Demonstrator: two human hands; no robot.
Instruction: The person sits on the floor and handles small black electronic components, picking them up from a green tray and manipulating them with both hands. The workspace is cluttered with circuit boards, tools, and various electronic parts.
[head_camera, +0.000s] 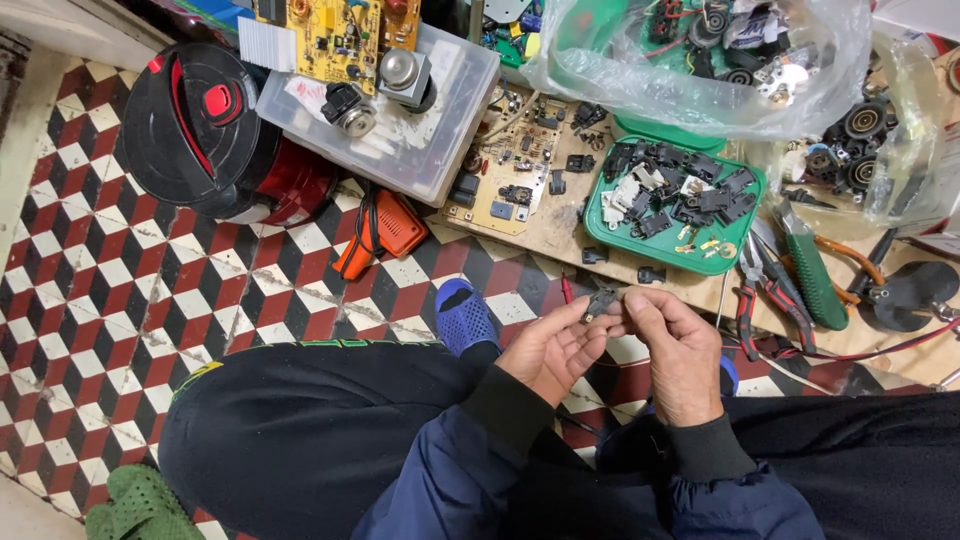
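A small black electrical part (601, 300) is pinched between the fingertips of both my hands, above my lap. My left hand (553, 350) cups it from below left. Fingers of my right hand (677, 350) grip it from the right. Just ahead on a low wooden board sits a green tray (600, 226) filled with several similar black and white parts and a few brass contacts. A loose black part (594, 255) and another (651, 273) lie on the board near the tray.
A bare circuit board (505, 170) lies left of the tray. Pliers with red handles (748, 300) and a green-handled tool (812, 270) rest at right. A red-black round appliance (215, 135), clear plastic box (400, 130), orange tool (385, 235) and bags of parts (700, 60) stand around. My blue slipper (465, 315) rests on the checkered floor.
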